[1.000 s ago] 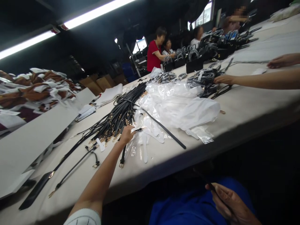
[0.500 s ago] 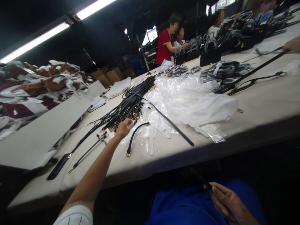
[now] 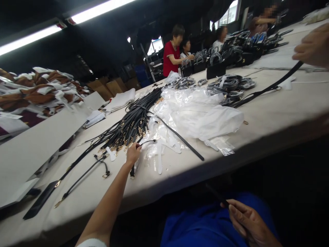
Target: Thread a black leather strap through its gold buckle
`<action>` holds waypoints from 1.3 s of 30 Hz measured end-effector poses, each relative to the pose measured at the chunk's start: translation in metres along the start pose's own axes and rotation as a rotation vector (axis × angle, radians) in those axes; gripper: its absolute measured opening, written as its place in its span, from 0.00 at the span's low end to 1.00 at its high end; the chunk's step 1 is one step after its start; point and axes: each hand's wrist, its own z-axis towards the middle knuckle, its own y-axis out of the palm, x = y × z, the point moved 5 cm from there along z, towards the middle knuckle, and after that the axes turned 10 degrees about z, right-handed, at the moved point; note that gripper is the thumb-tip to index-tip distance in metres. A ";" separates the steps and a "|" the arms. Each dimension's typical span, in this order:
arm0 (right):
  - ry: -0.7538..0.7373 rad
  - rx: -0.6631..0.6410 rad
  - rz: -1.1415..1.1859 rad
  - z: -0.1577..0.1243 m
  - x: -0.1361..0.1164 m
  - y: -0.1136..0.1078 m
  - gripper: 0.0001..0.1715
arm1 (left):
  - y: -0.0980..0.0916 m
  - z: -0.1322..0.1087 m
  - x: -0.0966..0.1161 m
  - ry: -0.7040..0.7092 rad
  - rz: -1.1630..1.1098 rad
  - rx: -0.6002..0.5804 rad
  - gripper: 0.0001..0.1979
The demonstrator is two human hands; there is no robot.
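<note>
My left hand (image 3: 133, 153) reaches out over the pale table (image 3: 269, 116) and is closed on a short black strap (image 3: 144, 142) with a gold clasp, beside a big bundle of black straps (image 3: 131, 125). White plastic strips (image 3: 159, 156) lie just right of it. My right hand (image 3: 248, 223) stays low over my blue lap, fingers curled round the end of a thin black strap (image 3: 217, 196). One long black strap (image 3: 180, 139) crosses the plastic bags.
Clear plastic bags (image 3: 203, 116) are heaped mid-table, coiled straps (image 3: 231, 84) behind them. Loose straps (image 3: 82, 176) lie near the front left edge. A co-worker's hand (image 3: 312, 46) at the right pulls a long strap (image 3: 267, 89). Other people work at the far end. Brown and white goods (image 3: 33, 92) pile up left.
My left hand has drawn back toward the table's near edge with the short strap. The co-worker's hand at the right has come into view holding a long strap.
</note>
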 end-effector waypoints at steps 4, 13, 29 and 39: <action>0.007 0.022 0.013 0.005 0.001 -0.002 0.25 | -0.026 -0.012 -0.003 -0.116 -0.284 0.047 0.10; -0.043 -0.121 -0.124 0.013 -0.018 0.063 0.27 | -0.099 -0.098 0.067 -0.111 -0.923 -0.026 0.18; -0.353 -0.221 -0.320 0.001 -0.065 0.076 0.14 | 0.030 -0.245 0.153 -0.324 -0.949 -0.723 0.29; 0.169 -0.169 0.535 0.017 -0.009 0.029 0.15 | 0.013 -0.248 0.137 -0.511 -1.287 -0.901 0.20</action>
